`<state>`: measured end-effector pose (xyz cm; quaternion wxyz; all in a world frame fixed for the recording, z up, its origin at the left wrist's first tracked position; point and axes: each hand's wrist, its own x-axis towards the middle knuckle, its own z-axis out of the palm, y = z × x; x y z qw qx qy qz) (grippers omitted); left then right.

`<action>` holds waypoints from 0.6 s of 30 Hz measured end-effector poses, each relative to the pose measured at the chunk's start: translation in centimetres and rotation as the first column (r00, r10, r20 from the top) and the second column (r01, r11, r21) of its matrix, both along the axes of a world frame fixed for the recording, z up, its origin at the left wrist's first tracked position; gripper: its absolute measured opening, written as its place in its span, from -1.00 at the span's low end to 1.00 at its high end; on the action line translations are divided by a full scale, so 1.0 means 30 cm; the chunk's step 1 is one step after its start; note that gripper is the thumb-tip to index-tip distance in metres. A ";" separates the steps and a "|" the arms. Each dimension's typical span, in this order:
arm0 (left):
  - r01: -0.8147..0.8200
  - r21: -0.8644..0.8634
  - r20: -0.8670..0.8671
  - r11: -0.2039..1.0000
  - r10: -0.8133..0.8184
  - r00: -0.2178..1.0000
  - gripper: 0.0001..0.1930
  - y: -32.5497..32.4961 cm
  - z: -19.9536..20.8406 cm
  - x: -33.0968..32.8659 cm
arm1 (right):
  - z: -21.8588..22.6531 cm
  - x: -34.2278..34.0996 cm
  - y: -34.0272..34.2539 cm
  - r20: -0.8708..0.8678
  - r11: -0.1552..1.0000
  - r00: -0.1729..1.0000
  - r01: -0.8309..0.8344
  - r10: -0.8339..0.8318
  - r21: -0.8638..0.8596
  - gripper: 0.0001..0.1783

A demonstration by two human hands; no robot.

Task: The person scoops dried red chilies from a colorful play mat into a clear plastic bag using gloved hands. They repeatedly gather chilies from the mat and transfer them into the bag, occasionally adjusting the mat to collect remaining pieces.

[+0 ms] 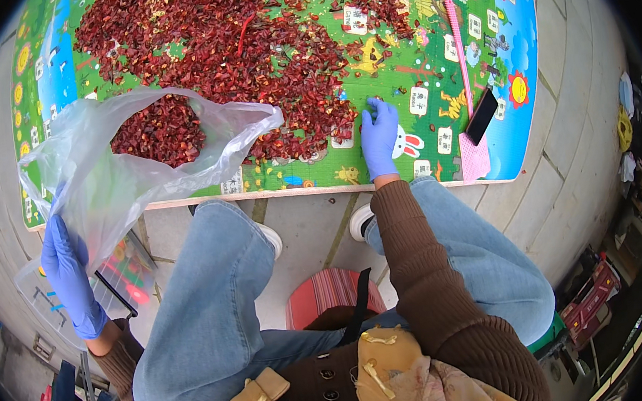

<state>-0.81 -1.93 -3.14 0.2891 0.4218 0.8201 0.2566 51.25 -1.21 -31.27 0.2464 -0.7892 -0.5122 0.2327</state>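
My left hand (71,275), in a blue glove, is closed on the near left edge of a clear plastic bag (126,184). The bag lies across the near left of the mat with its mouth wide, and crushed dried red chili pieces (160,131) show within that opening. A large spread of dried red chili pieces (205,41) covers the far and middle part of the mat. My right hand (380,137), also blue-gloved, is over the mat just right of the chili, fingers loosely bent and thumb apart. Nothing shows in it.
Under the chili is a colourful picture mat (417,156) on a raised surface. At its right lie a pink long-handled fly swatter (474,159) and a black phone (481,117). A clear plastic box (130,269) stands below left. A red striped stool (311,298) is between my legs.
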 end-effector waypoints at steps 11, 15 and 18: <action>-0.027 0.040 0.022 0.999 0.026 0.999 -0.65 0.014 0.007 0.046 | -0.031 0.011 0.094 0.228 0.982 0.956 -0.174 0.187 -0.079 -0.84; -0.099 0.028 0.010 0.995 0.099 0.995 -0.65 0.022 0.018 0.065 | -0.019 0.022 0.113 0.226 0.964 0.943 -0.213 0.246 -0.161 -0.86; -0.077 0.037 0.054 0.996 0.075 0.996 -0.66 0.030 0.024 0.072 | 0.011 0.031 0.143 0.231 0.949 0.934 -0.221 0.272 -0.225 -0.86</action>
